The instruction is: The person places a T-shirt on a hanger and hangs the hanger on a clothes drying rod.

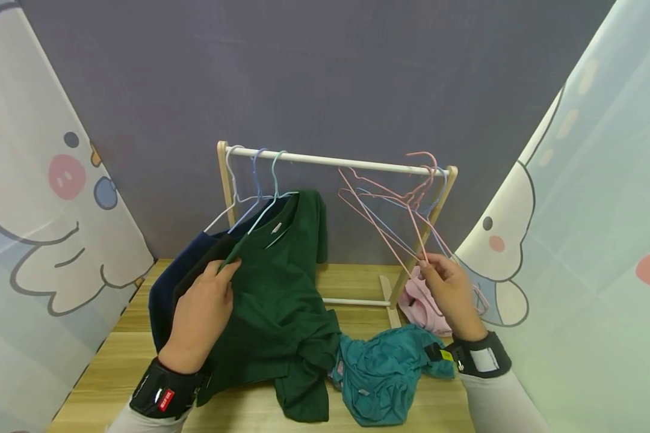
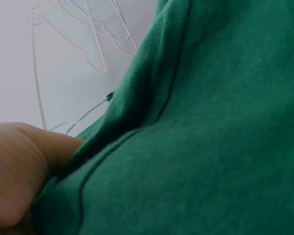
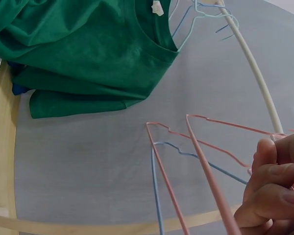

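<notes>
L hand (image 1: 203,310): thumb + fingers pinched on the near shoulder edge of the green shirt (image 1: 273,282), almost no gap, just fabric between. The wrist view has the thumb flat on the cloth next to a seam. We read that hold as tensioning the shoulder along the arm of the turquoise hanger (image 1: 275,174), which goes in at the neck.

Shirt loc: L end of the rail (image 1: 346,162), hanger hooked over it, so the rail prob carries most of the wt; lower hem & sleeve rest on the worktop (image 1: 114,349). Navy top (image 1: 168,282) and black top (image 1: 192,270) hang just behind, shoulder to shoulder, so they overlap a lot.

R hand (image 1: 449,291): fingers curled in, tips pinching the nearer pink hanger (image 3: 211,186) low on its wire, well below the rail; its hook shows above the rail. Wires overlap there, so we can't be sure the far pink hanger (image 3: 168,183) isn't caught too. Blue hanger (image 3: 156,186) sits right behind; all 3 are bare, bunched at the R end, apart from the clothes.

Teal cloth (image 1: 387,373) lies crumpled on the worktop, pink cloth (image 1: 433,325) behind it, approx below the R hand.
</notes>
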Tool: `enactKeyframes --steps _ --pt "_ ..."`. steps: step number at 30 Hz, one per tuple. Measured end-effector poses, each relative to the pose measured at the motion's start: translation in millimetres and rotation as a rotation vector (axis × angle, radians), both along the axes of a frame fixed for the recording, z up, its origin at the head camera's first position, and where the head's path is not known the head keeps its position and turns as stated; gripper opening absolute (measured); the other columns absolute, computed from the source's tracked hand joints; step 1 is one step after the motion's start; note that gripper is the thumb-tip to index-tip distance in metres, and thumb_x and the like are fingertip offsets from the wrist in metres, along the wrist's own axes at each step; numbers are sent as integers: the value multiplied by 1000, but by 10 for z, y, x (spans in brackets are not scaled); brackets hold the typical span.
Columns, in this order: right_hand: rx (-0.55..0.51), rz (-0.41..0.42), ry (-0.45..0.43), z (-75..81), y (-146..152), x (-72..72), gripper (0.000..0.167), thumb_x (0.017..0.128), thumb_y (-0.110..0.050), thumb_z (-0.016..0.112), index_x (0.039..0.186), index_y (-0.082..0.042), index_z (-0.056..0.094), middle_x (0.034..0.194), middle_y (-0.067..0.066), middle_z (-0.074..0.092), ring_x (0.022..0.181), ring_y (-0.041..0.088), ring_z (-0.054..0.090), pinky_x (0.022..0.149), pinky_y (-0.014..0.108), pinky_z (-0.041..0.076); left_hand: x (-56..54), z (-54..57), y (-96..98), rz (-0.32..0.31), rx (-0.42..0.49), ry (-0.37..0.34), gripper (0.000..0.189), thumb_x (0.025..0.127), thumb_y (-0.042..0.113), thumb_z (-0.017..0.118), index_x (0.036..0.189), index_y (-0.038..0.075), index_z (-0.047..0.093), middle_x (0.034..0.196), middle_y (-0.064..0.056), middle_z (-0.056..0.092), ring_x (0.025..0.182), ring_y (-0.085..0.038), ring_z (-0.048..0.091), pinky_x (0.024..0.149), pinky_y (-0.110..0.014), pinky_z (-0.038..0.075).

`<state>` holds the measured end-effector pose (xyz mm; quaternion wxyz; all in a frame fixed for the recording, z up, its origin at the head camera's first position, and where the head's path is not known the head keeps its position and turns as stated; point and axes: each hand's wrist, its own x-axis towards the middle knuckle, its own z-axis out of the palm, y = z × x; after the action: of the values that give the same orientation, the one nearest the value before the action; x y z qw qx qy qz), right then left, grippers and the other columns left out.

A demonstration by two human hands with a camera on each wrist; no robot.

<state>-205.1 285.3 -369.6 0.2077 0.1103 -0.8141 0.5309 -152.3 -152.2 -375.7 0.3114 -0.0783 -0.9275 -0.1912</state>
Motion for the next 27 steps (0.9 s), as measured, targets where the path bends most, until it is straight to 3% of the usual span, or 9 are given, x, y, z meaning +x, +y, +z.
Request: enactKeyframes --steps 5,13,21,27 --pt "28 -20 4 -38 54 154 27 107 -15 59 126 2 68 90 -7 67 81 8 62 71 18 54 4 -28 19 -6 -9 23 50 94 1 72 142 10 63 126 -21 64 85 -35 68 52 -45 55" --pt "-11 -55 37 -181 107 414 21 105 -6 59 119 6 70 79 1 64 65 6 53 56 22 43 10 -80 49 -17 -25 58 62 93 1 74 150 15 56 124 -21 63 79 -30 63 51 -42 52" --pt "122 -136 79 -446 190 633 17 101 -1 64 114 -2 75 79 -10 67 64 3 57 55 19 46 5 -124 71 -34 -25 107 80 90 -3 77 159 17 43 124 -21 64 74 -28 60 54 -41 53" --pt "105 -92 74 -743 173 695 15 98 5 65 110 0 73 75 -2 67 58 1 52 47 22 40 -14 -124 98 -37 18 130 79 89 -3 78 158 10 43 118 -23 68 77 -32 64 63 -47 58"
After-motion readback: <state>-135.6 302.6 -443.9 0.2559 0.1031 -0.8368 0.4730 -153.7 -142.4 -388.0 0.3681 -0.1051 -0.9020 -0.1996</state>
